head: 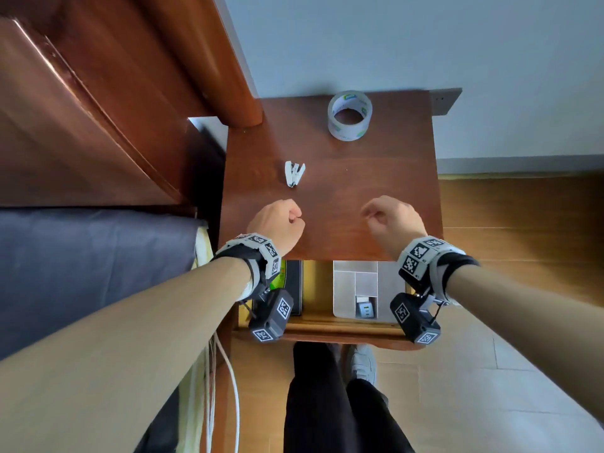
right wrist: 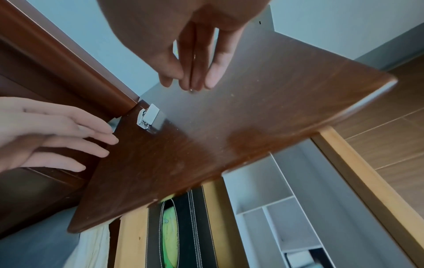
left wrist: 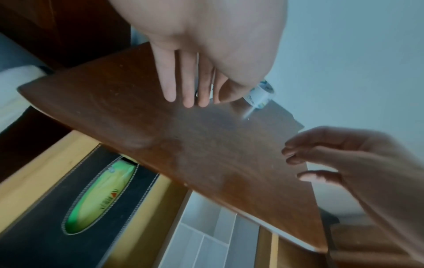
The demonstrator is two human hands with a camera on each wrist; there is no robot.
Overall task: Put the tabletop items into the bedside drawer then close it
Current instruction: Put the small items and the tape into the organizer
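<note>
A roll of clear tape (head: 349,114) (left wrist: 260,98) stands at the back of the brown bedside table top (head: 359,178). A small white stapler (head: 294,173) (right wrist: 148,117) lies left of centre. My left hand (head: 295,217) (left wrist: 190,98) hovers just in front of the stapler, fingers relaxed, holding nothing. My right hand (head: 369,214) (right wrist: 190,79) hangs over the front right of the top, fingers loose and empty. Below the top, the drawer (head: 327,326) stands pulled out.
In the drawer lie a black tissue box (head: 294,286) (left wrist: 45,226) at left and a white divided tray (head: 346,282) (right wrist: 259,183) holding a small charger (head: 365,308). The bed (head: 81,273) and wooden headboard (head: 98,93) border the left. White cables (head: 225,371) hang there.
</note>
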